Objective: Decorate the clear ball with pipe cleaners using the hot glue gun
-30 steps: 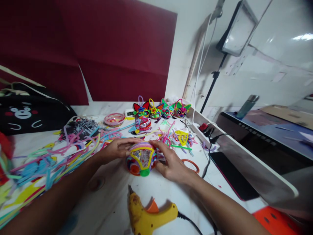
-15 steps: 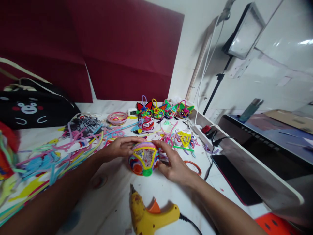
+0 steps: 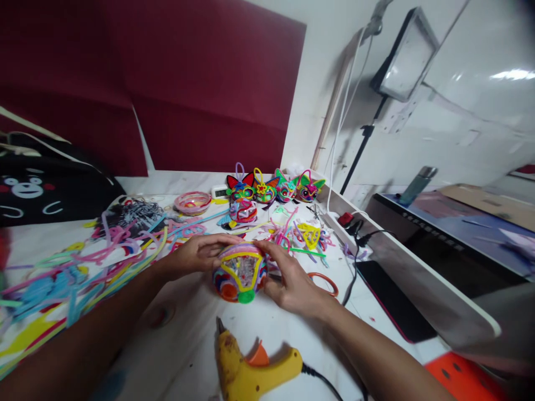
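Between my two hands is a round ornament covered in coloured pipe cleaners, with a yellow outline around a clear, shiny middle and a green disc low on its front. My left hand grips its left side and top, fingers curved over it. From the right, my right hand holds it with fingers along the top edge and the thumb low on the side. Just in front of the ornament, a yellow hot glue gun with an orange trigger lies on the white table.
Loose pipe cleaners spread across the left. Several finished animal-face ornaments stand at the back beside a pink bowl. On the right are an orange ring, a power strip and a black phone. A lamp stands behind.
The view has turned slightly to the right, so everything appears shifted left. Both hands keep their hold on the ornament, which looks almost the same in pose.
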`<state>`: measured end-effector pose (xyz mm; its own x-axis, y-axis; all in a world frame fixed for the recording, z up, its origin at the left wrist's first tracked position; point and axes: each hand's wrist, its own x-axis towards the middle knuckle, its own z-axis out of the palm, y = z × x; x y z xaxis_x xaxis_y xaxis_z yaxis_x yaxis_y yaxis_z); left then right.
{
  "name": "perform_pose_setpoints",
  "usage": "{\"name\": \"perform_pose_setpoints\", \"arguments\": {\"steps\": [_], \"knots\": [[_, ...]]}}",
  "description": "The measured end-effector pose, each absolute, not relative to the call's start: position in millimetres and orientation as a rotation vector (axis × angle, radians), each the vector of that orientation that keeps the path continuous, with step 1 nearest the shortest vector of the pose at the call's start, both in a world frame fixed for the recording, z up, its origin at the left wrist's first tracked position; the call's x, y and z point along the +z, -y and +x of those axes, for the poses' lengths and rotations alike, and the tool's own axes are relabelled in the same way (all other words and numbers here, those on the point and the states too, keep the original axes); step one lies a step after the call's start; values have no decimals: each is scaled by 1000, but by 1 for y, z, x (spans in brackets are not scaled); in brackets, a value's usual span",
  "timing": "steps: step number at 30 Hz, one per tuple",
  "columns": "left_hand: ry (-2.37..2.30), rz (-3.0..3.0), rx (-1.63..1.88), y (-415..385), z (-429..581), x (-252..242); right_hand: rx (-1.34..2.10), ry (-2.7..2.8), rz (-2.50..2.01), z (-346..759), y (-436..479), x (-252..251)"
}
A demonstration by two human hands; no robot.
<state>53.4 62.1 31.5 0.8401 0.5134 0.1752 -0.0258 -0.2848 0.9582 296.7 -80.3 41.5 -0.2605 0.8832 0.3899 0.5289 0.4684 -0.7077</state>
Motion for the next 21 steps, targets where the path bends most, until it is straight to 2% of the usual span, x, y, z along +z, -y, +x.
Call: {"name": "perform_pose_setpoints", "arguments": {"steps": [11, 21], "knots": [[-394, 1880, 547, -67, 50, 29, 326, 2022, -1125, 294, 80, 44], [-389, 1878, 599, -65, 52, 28, -51, 2262, -1025, 289, 82, 51]]}}
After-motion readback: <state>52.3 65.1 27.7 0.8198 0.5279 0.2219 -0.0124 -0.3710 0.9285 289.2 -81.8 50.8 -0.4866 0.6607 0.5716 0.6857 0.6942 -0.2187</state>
